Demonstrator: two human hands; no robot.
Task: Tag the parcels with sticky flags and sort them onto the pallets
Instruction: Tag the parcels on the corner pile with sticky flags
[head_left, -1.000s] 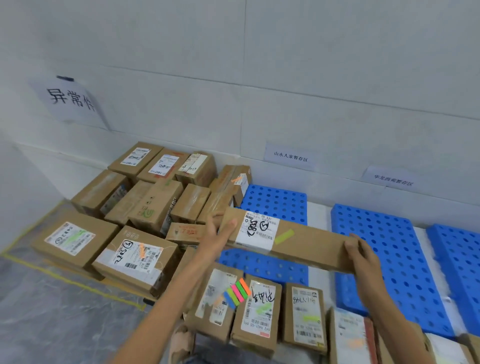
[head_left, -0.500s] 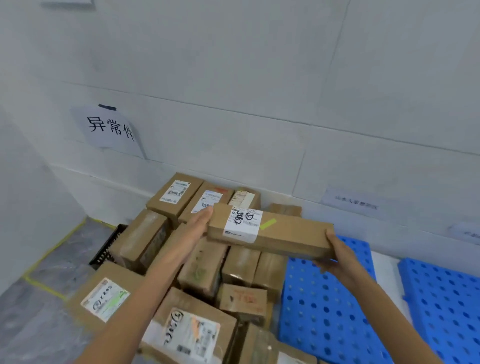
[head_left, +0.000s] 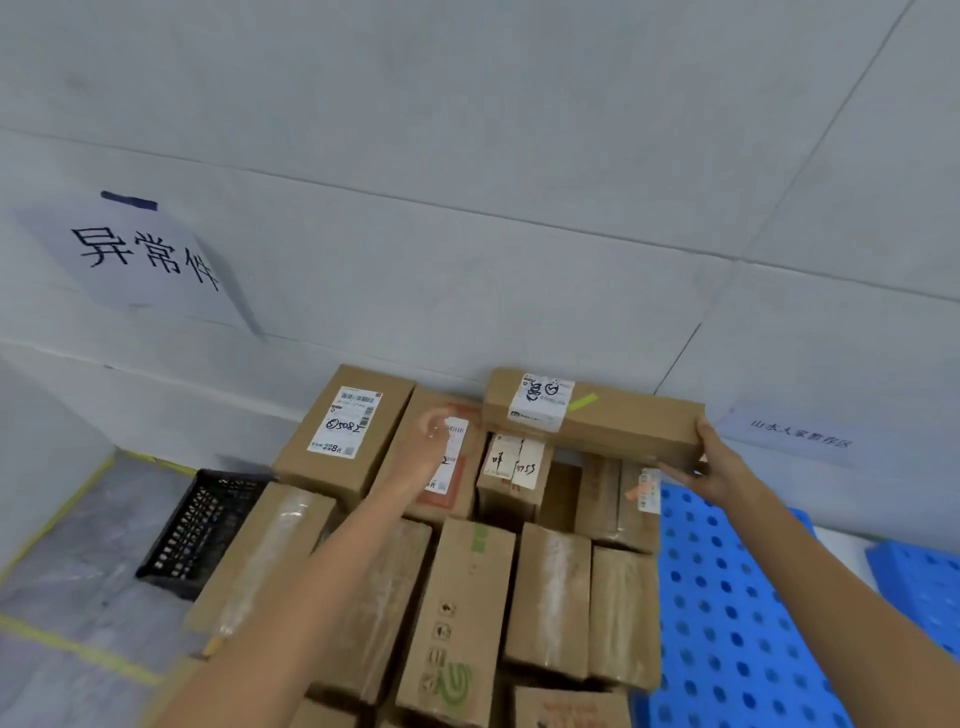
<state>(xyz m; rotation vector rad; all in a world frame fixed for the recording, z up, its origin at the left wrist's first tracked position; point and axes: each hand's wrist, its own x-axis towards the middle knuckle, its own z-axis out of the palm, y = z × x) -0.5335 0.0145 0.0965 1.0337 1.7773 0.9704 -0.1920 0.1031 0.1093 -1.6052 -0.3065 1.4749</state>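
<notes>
Currently the right hand (head_left: 711, 465) grips the near end of a long brown cardboard parcel (head_left: 628, 423) bearing a green sticky flag (head_left: 583, 401), which stretches leftward from it over stacked brown cardboard boxes (head_left: 462, 613). The left hand (head_left: 434, 431), blurred, hovers loose-fingered and empty just beside the parcel's far end.

the right hand (head_left: 711, 462) grips the right end of a long box (head_left: 634, 426) that lies across the top of the stacked boxes (head_left: 457, 613) by the wall. a green flag (head_left: 583, 401) sits just beside its white label (head_left: 540, 402). the left hand (head_left: 434, 431), blurred, hangs loosely curled over a neighbouring box, holding nothing. a blue pallet (head_left: 727, 597) lies to the right and a black crate (head_left: 202, 525) to the left.
</notes>
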